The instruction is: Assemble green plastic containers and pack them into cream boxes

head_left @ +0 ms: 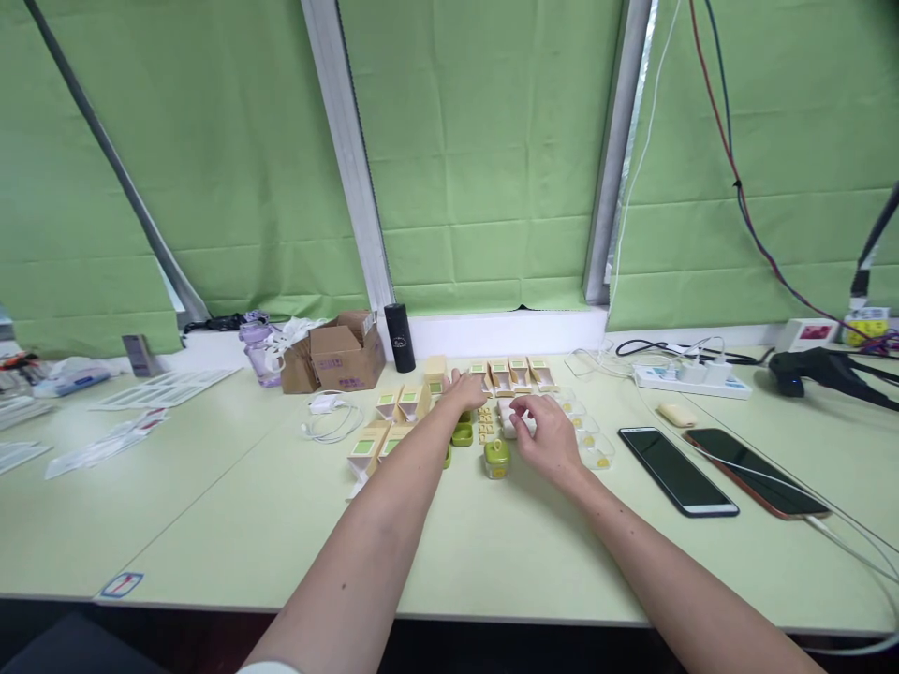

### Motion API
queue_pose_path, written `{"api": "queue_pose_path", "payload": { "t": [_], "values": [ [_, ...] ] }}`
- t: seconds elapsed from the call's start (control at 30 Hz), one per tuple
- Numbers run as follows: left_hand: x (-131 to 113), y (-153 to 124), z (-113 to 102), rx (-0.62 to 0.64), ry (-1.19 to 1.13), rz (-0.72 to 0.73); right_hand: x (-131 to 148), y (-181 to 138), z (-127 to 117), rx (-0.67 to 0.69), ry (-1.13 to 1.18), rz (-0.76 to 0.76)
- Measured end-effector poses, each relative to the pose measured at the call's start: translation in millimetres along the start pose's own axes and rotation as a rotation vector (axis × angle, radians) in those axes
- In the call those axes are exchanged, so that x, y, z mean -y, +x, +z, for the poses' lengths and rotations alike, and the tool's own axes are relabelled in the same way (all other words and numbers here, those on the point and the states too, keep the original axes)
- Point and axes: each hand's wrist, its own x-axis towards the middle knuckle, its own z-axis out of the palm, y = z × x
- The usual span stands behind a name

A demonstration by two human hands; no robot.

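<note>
My left hand (464, 389) reaches to the far side of the group, fingers stretched out and apart beside small open cardboard boxes (500, 376). My right hand (546, 432) is beside a whitish block (507, 418); its fingers are curled in toward the thumb, and I cannot make out anything between them. Just in front stands a small clear container with a green lid (496, 459). Between the hands lie tiny yellow pieces (485, 426) in rows and green lids (462, 434), partly hidden by my left arm. Clear containers (596, 451) with yellow spots line the right side.
More small boxes (366, 447) stand left of my left arm. Behind are a brown carton (346, 353), a black cylinder (400, 338) and a purple bottle (258, 350). To the right lie two phones (678, 471), a power strip (692, 379) and loose cables.
</note>
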Motion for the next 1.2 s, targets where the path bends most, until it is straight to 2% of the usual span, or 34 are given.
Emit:
{"api": "queue_pose_path", "payload": {
  "t": [0.27, 0.5, 0.6, 0.7, 0.9, 1.0, 1.07, 1.2],
  "values": [
    [-5.4, 4.7, -1.8, 0.011, 0.002, -0.056, -1.0, 1.5, 1.8, -0.012, -0.001, -0.011],
    [7.7, -13.7, -31.1, -0.110, -0.023, -0.051, -0.7, 3.6, -2.5, -0.018, 0.003, 0.037],
    [12.0, -37.0, -44.9, -0.205, -0.010, -0.002, 1.1, 5.6, -3.2, -0.010, 0.029, 0.093],
    [11.6, -71.6, -50.5, -0.321, 0.012, 0.066, 3.8, 10.6, -1.9, 0.010, 0.090, 0.178],
    [6.2, -147.7, -35.2, -0.657, 0.175, 0.249, 13.0, 28.9, 5.6, 0.083, 0.359, 0.381],
    [8.3, -172.3, -24.1, -0.710, 0.294, 0.336, 22.6, 34.3, 10.4, 0.116, 0.609, 0.426],
    [11.9, -181.5, -18.1, -0.720, 0.352, 0.390, 28.7, 35.0, 13.2, 0.089, 0.720, 0.462],
    [20.6, -187.8, -11.3, -0.745, 0.289, 0.506, 30.7, 33.0, 16.5, 0.023, 0.872, 0.490]
  ]
}}
